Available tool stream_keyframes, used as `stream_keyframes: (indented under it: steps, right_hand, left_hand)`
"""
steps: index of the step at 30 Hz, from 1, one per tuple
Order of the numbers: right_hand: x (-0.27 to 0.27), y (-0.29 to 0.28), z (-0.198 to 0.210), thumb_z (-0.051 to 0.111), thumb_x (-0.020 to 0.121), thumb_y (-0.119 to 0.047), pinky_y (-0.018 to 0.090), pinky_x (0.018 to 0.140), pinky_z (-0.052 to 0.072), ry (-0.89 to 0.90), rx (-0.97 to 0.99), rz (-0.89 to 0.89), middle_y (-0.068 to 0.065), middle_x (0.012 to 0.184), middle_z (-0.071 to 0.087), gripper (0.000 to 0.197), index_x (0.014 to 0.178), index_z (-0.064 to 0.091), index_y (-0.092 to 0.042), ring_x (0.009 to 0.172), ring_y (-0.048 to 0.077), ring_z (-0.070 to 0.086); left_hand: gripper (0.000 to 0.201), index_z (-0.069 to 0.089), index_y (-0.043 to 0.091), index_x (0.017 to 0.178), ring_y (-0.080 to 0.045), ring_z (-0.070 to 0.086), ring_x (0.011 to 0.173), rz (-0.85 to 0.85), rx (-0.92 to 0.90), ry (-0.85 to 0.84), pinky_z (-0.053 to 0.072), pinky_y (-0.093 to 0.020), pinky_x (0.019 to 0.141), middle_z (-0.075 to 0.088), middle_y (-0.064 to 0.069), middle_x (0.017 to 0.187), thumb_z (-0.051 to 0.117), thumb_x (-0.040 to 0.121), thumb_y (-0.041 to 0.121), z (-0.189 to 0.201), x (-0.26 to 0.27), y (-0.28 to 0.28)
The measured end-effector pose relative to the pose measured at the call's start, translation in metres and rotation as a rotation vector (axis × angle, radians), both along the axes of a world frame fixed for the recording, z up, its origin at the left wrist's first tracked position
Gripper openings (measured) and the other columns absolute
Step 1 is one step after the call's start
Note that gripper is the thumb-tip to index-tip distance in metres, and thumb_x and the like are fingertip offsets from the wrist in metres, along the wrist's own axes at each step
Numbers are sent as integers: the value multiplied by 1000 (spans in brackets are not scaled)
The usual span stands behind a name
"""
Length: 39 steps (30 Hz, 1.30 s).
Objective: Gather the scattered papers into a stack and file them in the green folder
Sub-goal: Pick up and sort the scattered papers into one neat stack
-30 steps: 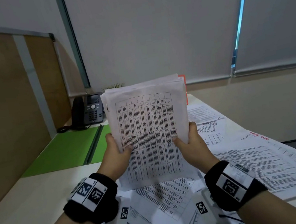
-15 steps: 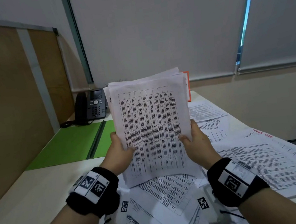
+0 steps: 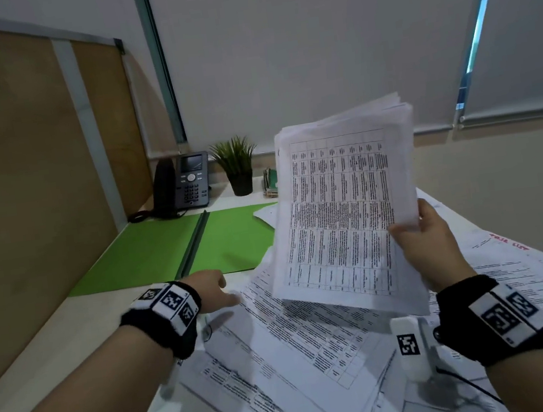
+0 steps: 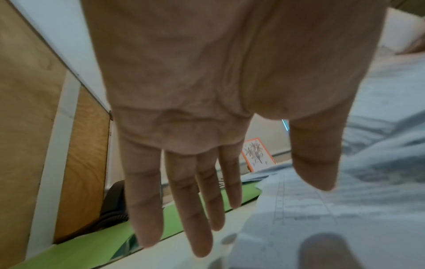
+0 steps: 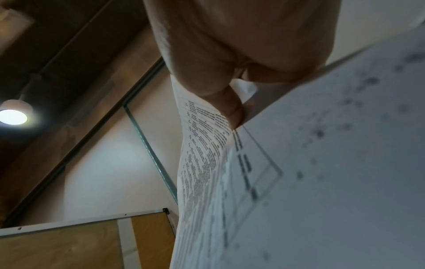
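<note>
My right hand (image 3: 414,225) grips a thick stack of printed papers (image 3: 343,210) by its right edge and holds it upright and tilted above the desk. The right wrist view shows the thumb (image 5: 230,109) pinching that stack (image 5: 322,182). My left hand (image 3: 219,292) is off the stack, low over the loose papers (image 3: 298,340) spread across the desk, its fingers (image 4: 184,209) straight and holding nothing. The green folder (image 3: 172,250) lies open flat at the back left; its near edge (image 4: 92,245) shows just beyond the left fingertips.
A desk phone (image 3: 188,184), a small potted plant (image 3: 237,165) and a green-and-white item (image 3: 270,181) stand behind the folder. A wooden partition (image 3: 17,170) closes the left side. More printed sheets (image 3: 514,277) cover the right of the desk. An orange-framed card (image 4: 257,154) stands at the back.
My left hand has let go of the stack and dropped to the loose papers. The right hand alone now holds the stack, shifted to the right and tilted.
</note>
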State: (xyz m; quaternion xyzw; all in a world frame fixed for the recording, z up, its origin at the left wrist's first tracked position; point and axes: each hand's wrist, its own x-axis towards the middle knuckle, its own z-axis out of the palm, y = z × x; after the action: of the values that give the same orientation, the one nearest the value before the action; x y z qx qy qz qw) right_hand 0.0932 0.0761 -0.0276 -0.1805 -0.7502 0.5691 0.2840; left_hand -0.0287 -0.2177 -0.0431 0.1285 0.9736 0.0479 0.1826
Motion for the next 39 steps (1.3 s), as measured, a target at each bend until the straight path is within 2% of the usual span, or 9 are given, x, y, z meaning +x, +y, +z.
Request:
stream_keyframes:
  steps: [6,9,16,19,23,27,31,33,39]
  right_hand:
    - [-4,2,-10,56,89,-7,54,90,49,-19,-23,-6,9,104,63,25,104,51,-26,96,34,60]
    - [-5,3,-15,55,90,-6,51,90,49,-22,-24,1,11,106,63,24,105,51,-24,96,33,60]
    - [-2,6,-21,53,90,-4,42,87,47,11,-11,-52,10,109,61,27,112,51,-19,98,31,57]
    - [1,14,-20,52,91,-5,44,83,48,41,28,-121,13,107,60,24,111,49,-18,93,32,57]
    - [5,29,-16,49,91,-5,36,73,43,95,55,-252,11,99,57,19,106,47,-18,86,30,53]
    - [9,40,-10,45,90,-2,32,69,36,171,66,-436,9,92,51,20,108,48,-11,81,24,48]
    - [12,47,-4,44,91,0,30,70,34,250,50,-510,8,91,49,22,111,47,-6,82,20,46]
    - [9,47,-4,45,91,-1,29,70,35,259,40,-464,7,91,50,21,111,47,-8,81,20,47]
    - [-4,23,-5,54,90,-1,35,80,45,153,27,-39,-6,86,61,31,90,54,-32,80,20,56]
  left_hand:
    - [85,41,10,138,-22,48,125,21,-102,-23,42,-32,99,46,-5,141,64,75,62,-7,-5,7]
    - [63,54,10,115,-21,57,98,36,-20,-87,46,-27,75,59,-4,112,75,71,50,-12,-7,7]
    - [18,46,14,85,-14,47,70,12,149,70,34,-21,52,50,2,78,63,82,18,-7,-4,7]
    - [28,52,11,113,-22,56,91,83,351,123,47,-28,73,60,-8,109,59,86,7,7,-3,1]
    - [56,34,12,144,-28,43,130,216,595,235,35,-34,102,40,-10,146,54,92,6,35,1,-11]
    - [41,49,13,133,-32,52,116,189,728,351,41,-35,89,54,-13,131,53,92,8,59,1,-26]
    - [29,54,32,82,-16,54,82,82,891,383,40,-24,67,60,3,87,53,92,6,74,0,-35]
    - [29,54,31,81,-6,52,77,39,925,390,39,-19,68,59,8,84,53,92,5,78,1,-34]
    - [4,58,10,93,-19,57,82,6,970,411,45,-33,72,63,-4,88,56,90,11,87,3,-10]
